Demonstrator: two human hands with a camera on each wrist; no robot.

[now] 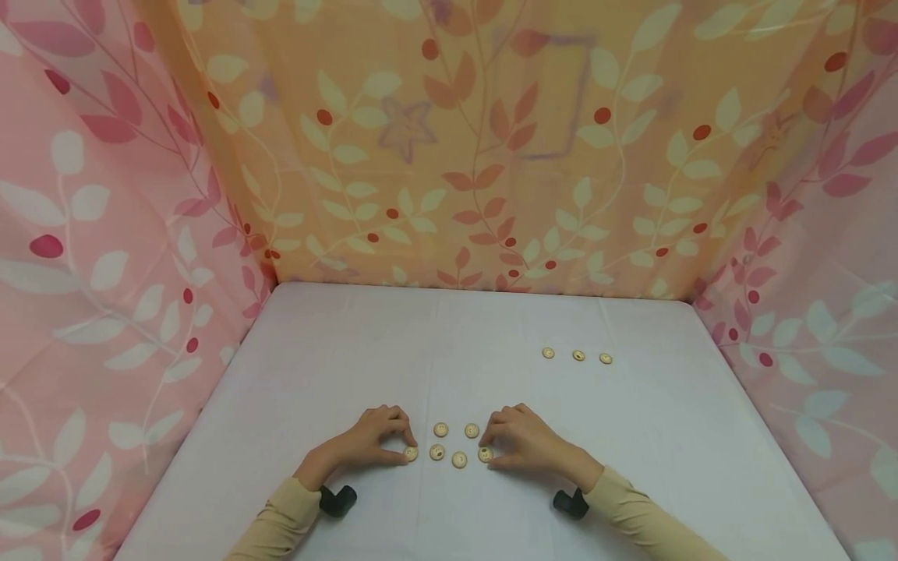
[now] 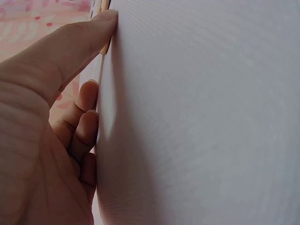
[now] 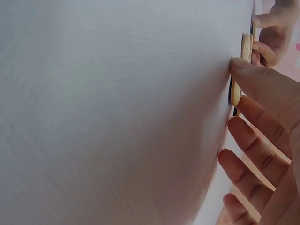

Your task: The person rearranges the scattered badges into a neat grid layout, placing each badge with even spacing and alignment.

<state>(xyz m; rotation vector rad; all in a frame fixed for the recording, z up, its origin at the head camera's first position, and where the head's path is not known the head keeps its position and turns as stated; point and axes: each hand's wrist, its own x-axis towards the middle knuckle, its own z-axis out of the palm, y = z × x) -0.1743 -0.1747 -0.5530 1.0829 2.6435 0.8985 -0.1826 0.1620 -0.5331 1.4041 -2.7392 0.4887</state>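
Small round wooden discs with dark marks on top lie on the white table. My left hand (image 1: 372,438) pinches the leftmost disc (image 1: 411,453) by its edges, thumb on the near side and a finger on the far side. On the other side of the group, my right hand (image 1: 528,442) holds another disc (image 1: 485,454) the same way. In the right wrist view that disc (image 3: 236,93) stands out between thumb and index finger, the other fingers spread below. The left wrist view shows the thumb (image 2: 89,37) mostly covering its disc (image 2: 104,47).
Between the hands lie several more discs, among them an upper left one (image 1: 440,429) and a lower one (image 1: 459,460). Farther back on the right, three discs form a row around a middle disc (image 1: 578,355). Flowered cloth (image 1: 449,195) hangs behind the table (image 1: 351,351) and along both sides.
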